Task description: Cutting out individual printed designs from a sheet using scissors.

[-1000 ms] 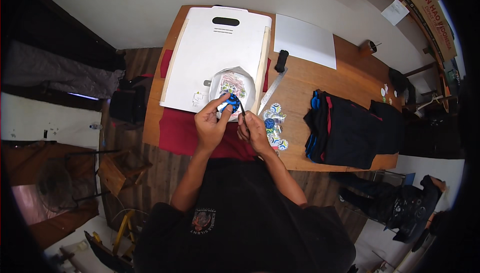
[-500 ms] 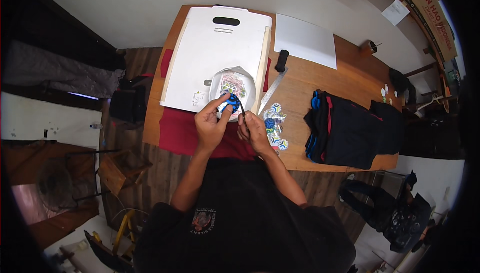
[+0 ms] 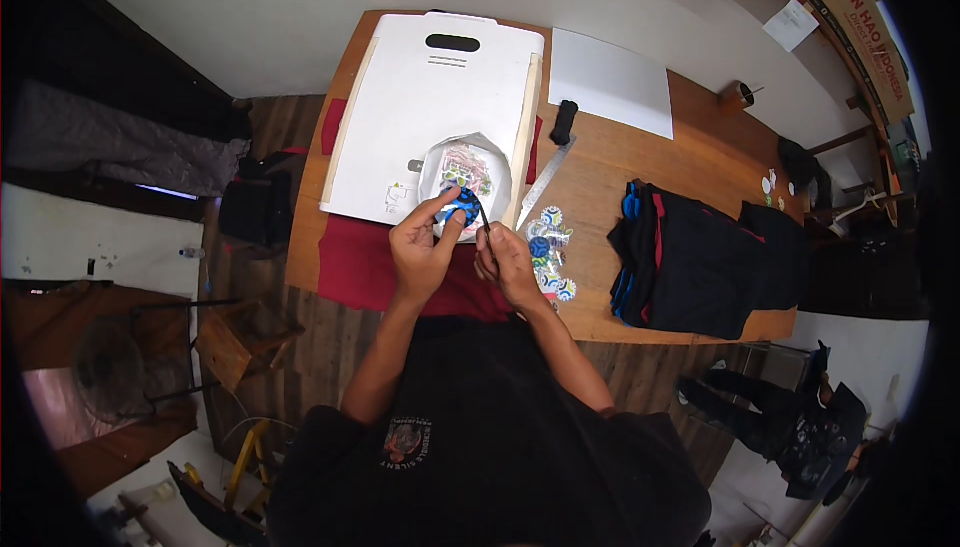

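The left hand is pinching a round blue sticker over the white board. The right hand, just beside it, is gripping a thin dark tool whose tip is touching the sticker.

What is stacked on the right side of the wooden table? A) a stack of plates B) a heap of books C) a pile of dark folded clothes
C: a pile of dark folded clothes with blue and red edges lies on the wooden table, right of the person's hands.
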Available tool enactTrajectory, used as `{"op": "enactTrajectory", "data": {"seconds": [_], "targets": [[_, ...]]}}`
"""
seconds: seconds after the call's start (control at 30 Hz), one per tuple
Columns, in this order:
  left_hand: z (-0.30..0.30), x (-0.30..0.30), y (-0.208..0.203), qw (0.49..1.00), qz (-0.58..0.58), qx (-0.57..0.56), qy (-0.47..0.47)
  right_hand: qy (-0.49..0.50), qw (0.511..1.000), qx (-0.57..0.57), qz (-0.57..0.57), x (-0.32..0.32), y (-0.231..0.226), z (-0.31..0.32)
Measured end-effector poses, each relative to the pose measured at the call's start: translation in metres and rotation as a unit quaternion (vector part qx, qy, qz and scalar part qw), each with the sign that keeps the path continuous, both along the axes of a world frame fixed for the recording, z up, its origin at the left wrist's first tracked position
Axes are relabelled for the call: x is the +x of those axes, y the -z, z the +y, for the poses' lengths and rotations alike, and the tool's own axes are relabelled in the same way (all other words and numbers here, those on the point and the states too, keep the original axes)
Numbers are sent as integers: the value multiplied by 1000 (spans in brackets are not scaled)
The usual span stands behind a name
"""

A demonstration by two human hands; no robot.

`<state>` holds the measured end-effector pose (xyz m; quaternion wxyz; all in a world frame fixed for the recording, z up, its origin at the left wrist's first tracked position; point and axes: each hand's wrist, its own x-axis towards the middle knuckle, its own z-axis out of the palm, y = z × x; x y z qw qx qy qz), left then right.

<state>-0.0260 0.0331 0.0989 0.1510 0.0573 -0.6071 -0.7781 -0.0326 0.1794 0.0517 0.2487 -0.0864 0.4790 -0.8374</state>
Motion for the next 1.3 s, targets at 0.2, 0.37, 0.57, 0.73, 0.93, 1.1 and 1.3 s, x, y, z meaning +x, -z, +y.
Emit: {"op": "enactTrajectory", "data": {"seconds": [0.2, 0.37, 0.57, 0.73, 0.93, 1.1, 1.3], "targets": [[1, 0, -1, 1000, 9, -3, -3, 1, 1000, -6, 7, 0, -2, -1], [-1, 0, 1, 1000, 13, 4, -2, 1, 1000, -5, 3, -1, 0, 0], [0, 0, 1, 1000, 5, 12, 1, -3, 1000, -7, -5, 0, -3, 0], [0, 0, 1, 1000, -1, 8, 5, -2, 1000, -6, 0, -1, -3, 0], [1, 0, -1, 1000, 0, 9, 4, -1, 1000, -2, -4, -1, -11, -1], [1, 0, -2, 1000, -2, 8, 5, 0, 1000, -8, 1, -2, -3, 0], [0, -1, 0, 1000, 13, 1, -5, 2, 1000, -6, -11, -1, -6, 1]]}}
